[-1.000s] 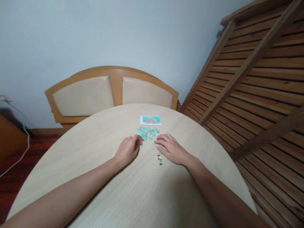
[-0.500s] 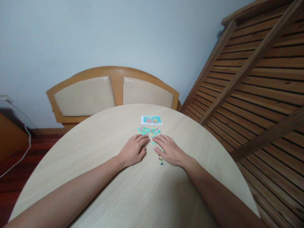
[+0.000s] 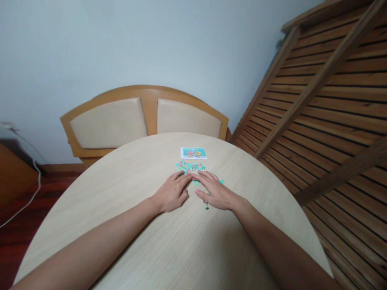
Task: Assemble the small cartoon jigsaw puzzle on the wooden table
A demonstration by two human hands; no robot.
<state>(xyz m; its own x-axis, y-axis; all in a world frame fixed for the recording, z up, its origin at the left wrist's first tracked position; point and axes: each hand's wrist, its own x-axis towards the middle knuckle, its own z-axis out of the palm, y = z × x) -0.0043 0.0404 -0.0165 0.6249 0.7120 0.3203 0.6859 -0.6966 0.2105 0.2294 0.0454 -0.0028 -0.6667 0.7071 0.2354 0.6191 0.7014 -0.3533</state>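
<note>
- Turquoise fills most of the small picture card (image 3: 194,153) lying flat on the round table (image 3: 163,253), with a pink figure and a yellow one on it; any lettering there is too small for me to read.
- Just on my side of the card lies a loose heap of puzzle pieces (image 3: 185,166), mostly turquoise-green, with flecks of pink, yellow and white.
- My left hand (image 3: 173,192) is unclenched at the near edge of the heap, fingers stretched forward and thumb apart from them.
- My right hand (image 3: 216,191) is relaxed too, palm down, its fingertips meeting those of my left; I cannot tell whether a piece sits under either set.
- Between my hands, a small green cluster (image 3: 196,183) shows, partly covered by my right fingers.
- A narrow joined strip (image 3: 206,205) pokes out below my right thumb, dark at its near end; the rest is hidden under that hand.
- Beyond my right knuckles, a turquoise bit (image 3: 222,181) peeks out, its outline blurred.
- Both my forearms are cut off at the bottom.
</note>
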